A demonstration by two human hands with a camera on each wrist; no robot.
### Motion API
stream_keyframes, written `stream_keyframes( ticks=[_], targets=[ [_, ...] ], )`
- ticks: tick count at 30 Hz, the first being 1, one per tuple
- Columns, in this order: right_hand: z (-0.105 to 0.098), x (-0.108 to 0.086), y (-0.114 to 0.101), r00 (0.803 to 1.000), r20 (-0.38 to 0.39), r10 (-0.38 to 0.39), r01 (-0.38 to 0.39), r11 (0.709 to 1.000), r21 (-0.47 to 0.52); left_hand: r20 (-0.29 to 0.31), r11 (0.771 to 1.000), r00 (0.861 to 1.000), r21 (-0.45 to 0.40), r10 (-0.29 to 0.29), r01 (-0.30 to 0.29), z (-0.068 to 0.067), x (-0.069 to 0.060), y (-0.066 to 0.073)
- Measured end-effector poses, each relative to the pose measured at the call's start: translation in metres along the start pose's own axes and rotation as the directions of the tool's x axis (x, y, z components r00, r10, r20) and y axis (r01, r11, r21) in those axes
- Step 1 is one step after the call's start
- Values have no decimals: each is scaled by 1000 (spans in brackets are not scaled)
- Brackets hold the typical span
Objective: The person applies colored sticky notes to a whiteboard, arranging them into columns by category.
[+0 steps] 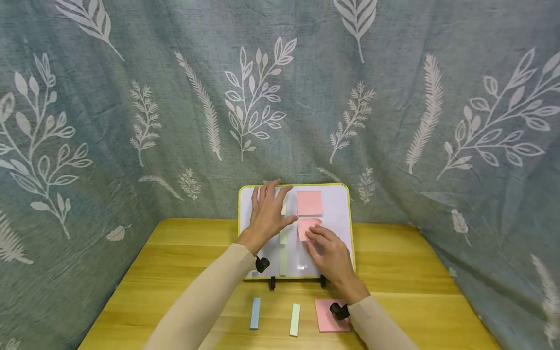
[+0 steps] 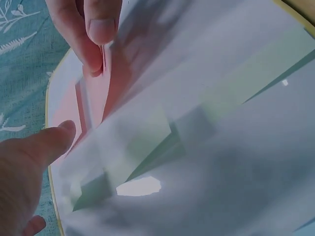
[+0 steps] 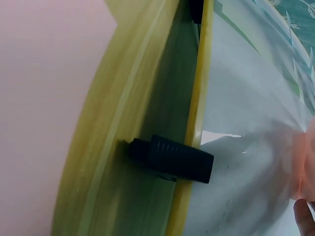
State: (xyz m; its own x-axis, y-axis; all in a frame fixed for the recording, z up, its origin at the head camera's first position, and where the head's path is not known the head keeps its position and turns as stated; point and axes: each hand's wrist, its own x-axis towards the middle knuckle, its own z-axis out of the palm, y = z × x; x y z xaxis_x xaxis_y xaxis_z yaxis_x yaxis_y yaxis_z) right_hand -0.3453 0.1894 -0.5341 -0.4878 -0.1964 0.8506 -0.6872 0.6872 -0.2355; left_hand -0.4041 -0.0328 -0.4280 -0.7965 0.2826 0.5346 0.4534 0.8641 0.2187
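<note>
A whiteboard (image 1: 337, 204) with a yellow rim leans upright on the table, a pink sticky note (image 1: 309, 202) stuck near its top. Just below that note, my right hand (image 1: 332, 255) pinches a second pink sticky note (image 2: 106, 91) between thumb and fingers; its lower part stands away from the board in the left wrist view. My left hand (image 1: 268, 214) is spread before the board's upper left, fingers near the top edge and thumb pointing toward the pink notes. It holds nothing. Pale green strips (image 1: 283, 260) run down the board's middle, partly hidden behind this hand.
Black feet (image 3: 172, 158) support the board's lower edge. On the wooden table in front lie a blue strip pad (image 1: 255, 313), a green strip pad (image 1: 295, 320) and a pink note pad (image 1: 325, 321), partly under the right wrist. A patterned curtain (image 1: 306, 121) hangs behind.
</note>
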Motion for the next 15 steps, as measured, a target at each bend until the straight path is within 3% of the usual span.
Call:
stream_keyframes(
  ticks=[5, 15],
  targets=[
    [-3, -2, 2, 999, -13, -29, 28, 999, -30, 47, 1000, 999, 17, -7, 6, 6, 3, 2],
    [-1, 2, 4, 996, 39, -82, 85, 995, -61, 94, 998, 994, 38, -61, 58, 13, 10, 0]
  ],
)
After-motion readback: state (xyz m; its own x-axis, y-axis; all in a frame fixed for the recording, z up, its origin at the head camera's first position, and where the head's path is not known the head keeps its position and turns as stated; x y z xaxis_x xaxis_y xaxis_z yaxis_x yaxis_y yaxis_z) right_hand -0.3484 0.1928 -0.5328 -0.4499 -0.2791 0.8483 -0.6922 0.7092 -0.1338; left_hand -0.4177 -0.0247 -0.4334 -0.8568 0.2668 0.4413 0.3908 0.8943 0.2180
